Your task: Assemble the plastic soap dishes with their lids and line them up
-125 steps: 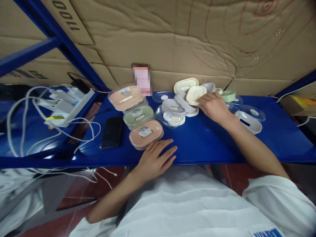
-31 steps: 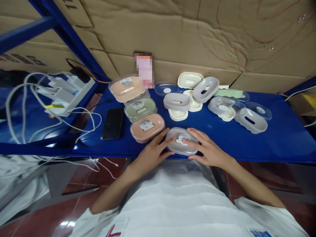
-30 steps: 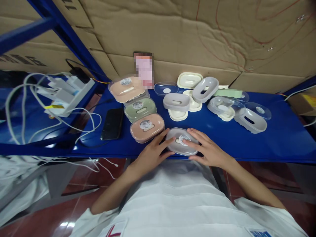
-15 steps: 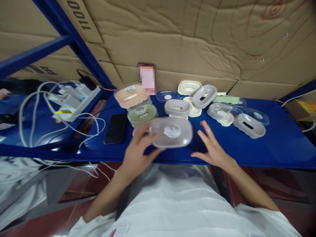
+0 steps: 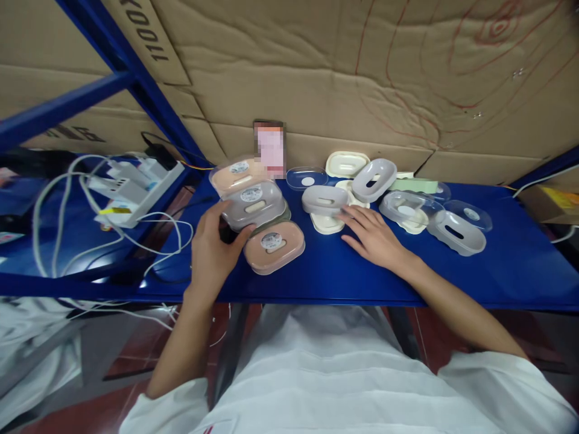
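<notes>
My left hand [image 5: 210,244] grips a lidded grey soap box [image 5: 256,205] by its left end, thumb at the near edge. That box sits over a green soap box [image 5: 286,212], which is mostly hidden beneath it. Just nearer to me lies a peach soap box [image 5: 275,247] with a round sticker on its clear lid. My right hand [image 5: 373,238] has its fingers stretched out, thumb apart. Its fingertips reach the right end of a grey soap tray [image 5: 323,198]; whether they press on it I cannot tell. Under that tray shows a cream base [image 5: 328,224].
Another peach box [image 5: 237,176] lies behind on the blue table [image 5: 344,277]. Clear lids [image 5: 307,178], cream parts [image 5: 347,163] and more grey trays [image 5: 456,232] spread to the right. A phone [image 5: 270,147] leans on the cardboard; a power strip [image 5: 149,187] with cables stands left.
My left hand has carried the grey soap box left and back, from above the front peach box onto the green one. My right hand has moved forward to the grey tray.
</notes>
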The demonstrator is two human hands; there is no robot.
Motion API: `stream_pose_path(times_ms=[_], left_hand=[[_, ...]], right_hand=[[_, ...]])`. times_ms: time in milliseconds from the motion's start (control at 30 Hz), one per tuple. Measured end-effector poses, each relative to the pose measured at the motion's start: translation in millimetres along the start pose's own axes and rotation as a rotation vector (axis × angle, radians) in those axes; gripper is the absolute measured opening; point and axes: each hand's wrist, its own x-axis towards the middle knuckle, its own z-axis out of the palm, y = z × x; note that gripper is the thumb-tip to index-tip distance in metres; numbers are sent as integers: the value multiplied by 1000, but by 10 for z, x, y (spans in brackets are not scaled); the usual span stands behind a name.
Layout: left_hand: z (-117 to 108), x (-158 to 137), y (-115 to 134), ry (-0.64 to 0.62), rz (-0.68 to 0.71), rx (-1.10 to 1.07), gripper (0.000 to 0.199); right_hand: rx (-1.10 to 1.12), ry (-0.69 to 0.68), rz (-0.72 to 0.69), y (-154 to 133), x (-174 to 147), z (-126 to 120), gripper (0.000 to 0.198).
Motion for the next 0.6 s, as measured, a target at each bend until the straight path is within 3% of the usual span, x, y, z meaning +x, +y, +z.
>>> stream_pose_path(times_ms=[167, 300, 333, 433, 500, 600], left_hand=[[-117, -88, 135, 41, 36, 18, 69], [-107, -363, 486, 159, 228, 11, 58], [-57, -448, 600, 123, 319, -31, 55], [211, -653, 927, -264, 560, -112, 50], [426, -714, 1098, -413, 595, -36, 48], [647, -721, 1274, -511, 578, 56, 46]], right_hand=[[-6, 18, 47, 171, 359, 161, 43], [15, 66, 69, 135, 208, -26, 31], [16, 84, 78, 94, 101, -113, 31], [58, 120, 119, -70, -318, -364, 28], [105, 138, 156, -176, -627, -450, 25], [117, 162, 254, -266, -1050, -416, 26]])
